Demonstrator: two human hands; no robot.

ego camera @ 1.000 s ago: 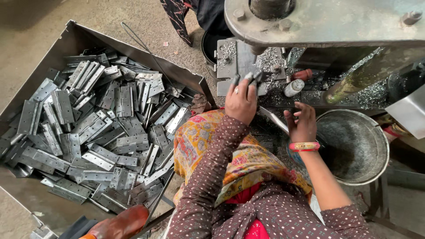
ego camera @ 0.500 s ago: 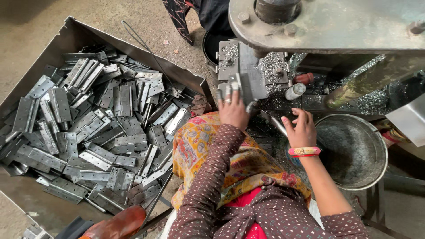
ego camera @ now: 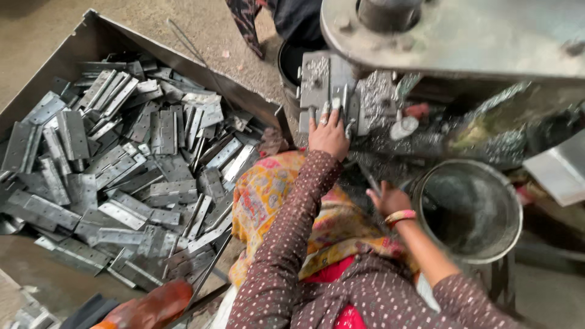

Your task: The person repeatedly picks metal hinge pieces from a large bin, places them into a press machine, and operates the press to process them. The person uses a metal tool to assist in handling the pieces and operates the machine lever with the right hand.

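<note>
My left hand (ego camera: 328,131) reaches up to a grey steel block (ego camera: 317,82) on the front of a press machine (ego camera: 463,36). Its fingers are closed on a narrow grey hinge plate (ego camera: 339,100) held against that block. My right hand (ego camera: 387,198), with an orange bangle at the wrist, rests lower, between my lap and a round metal bowl (ego camera: 517,210). Its fingers are curled beside a thin metal rod (ego camera: 367,178); whether they hold it is unclear. A yellow patterned cloth (ego camera: 268,195) covers my lap.
A big sheet-metal tray (ego camera: 183,61) on the floor at my left holds a heap of grey hinge plates (ego camera: 122,170). Metal shavings lie around the machine bed (ego camera: 487,143). A brown shoe (ego camera: 146,304) sits at bottom left. Another person's clothing (ego camera: 292,18) shows at the top.
My left hand has moved up and left onto the steel block with the hinge plate. My right hand has dropped lower and its fingers have curled in.
</note>
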